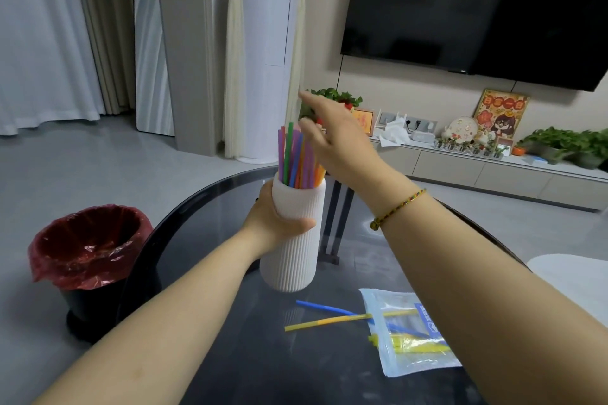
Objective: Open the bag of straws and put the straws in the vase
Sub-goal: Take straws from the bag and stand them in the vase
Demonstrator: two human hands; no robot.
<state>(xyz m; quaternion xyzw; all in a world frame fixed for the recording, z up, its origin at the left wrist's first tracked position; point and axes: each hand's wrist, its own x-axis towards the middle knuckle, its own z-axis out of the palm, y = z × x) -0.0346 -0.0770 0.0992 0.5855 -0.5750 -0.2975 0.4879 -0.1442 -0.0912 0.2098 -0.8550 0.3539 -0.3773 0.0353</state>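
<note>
Round glass table [210,233]: work surface. White ribbed vase [292,240] upright, centre, left hand [279,220] wrapped round its middle. Right hand [335,138] above the rim, fingers spread, gripping nothing, beside the straw tops. Bag [411,335] lies open near right forearm, a few yellow/blue straws inside. Most straws [296,154] in vase; 2 loose straws [325,314] on glass. Judged approx. 3/4 done.

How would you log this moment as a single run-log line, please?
left hand: holds vase | right hand: open over straws | bag: some straws left | task: unfinished
</note>
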